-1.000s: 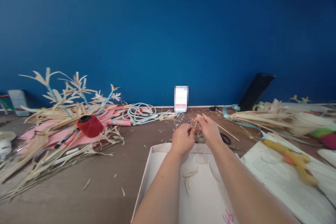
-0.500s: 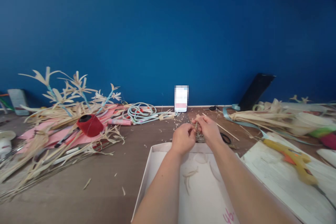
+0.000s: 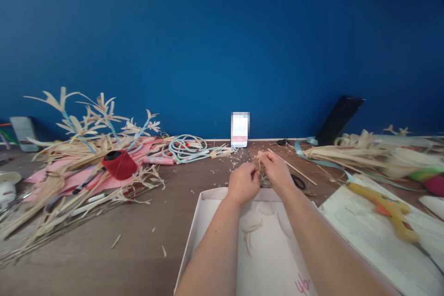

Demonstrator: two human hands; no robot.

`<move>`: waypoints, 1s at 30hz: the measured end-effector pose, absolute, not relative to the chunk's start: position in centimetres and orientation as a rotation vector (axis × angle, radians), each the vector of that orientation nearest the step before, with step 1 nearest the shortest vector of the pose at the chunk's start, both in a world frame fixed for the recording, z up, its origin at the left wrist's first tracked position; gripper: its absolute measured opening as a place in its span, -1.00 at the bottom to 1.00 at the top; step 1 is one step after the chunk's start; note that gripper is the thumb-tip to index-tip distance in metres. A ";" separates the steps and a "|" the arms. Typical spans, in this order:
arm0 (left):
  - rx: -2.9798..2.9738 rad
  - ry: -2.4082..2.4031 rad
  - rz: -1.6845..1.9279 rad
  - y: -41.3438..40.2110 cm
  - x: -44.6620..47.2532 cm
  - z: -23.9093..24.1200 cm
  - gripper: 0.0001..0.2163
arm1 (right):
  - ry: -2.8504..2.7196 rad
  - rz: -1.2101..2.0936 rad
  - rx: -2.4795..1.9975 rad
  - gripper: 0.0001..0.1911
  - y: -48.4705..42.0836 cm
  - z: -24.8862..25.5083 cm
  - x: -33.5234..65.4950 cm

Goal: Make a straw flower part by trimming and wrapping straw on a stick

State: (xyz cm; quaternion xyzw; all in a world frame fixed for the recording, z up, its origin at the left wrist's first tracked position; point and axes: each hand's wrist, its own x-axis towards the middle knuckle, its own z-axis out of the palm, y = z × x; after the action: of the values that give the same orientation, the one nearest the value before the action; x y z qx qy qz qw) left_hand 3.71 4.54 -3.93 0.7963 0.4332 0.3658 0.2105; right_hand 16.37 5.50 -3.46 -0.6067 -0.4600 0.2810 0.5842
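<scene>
Above the far rim of a white cardboard box lid (image 3: 263,259), my two hands work close together. My left hand (image 3: 244,182) is closed, its thumb and finger pinching the lower end of a thin straw-coloured strip (image 3: 259,163). Higher up, my right hand (image 3: 276,169) pinches the same strip between its fingertips. The strip is small and partly covered by the fingers. A black loop like a scissors handle (image 3: 298,182) lies beside my right wrist. Several curled fibre scraps (image 3: 247,239) rest in the lid between my forearms.
At left, dried-leaf flowers (image 3: 108,118) and a red thread spool (image 3: 120,164) lie among straw strips on pink paper (image 3: 50,171). A coiled pale-blue cord (image 3: 187,149) and a lit phone (image 3: 239,129) are at the back. A yellow glue gun (image 3: 391,212) lies right, on a white sheet (image 3: 350,217).
My right fingertips have shifted slightly up and left along the strip. My left hand moved a little to the right. Both still pinch it; the surroundings look the same.
</scene>
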 end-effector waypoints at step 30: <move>2.301 1.314 0.965 4.4 3.8 -3.9 -0.86 | -1.031 0.614 -1.468 -0.61 5.5 -3.1 15.9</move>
State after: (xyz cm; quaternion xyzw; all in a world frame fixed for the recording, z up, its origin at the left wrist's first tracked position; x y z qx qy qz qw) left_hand 3.84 4.40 -3.88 0.8054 0.4598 0.3379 0.1602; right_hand 15.95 5.49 -3.10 -0.6288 -0.4415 0.2630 0.5835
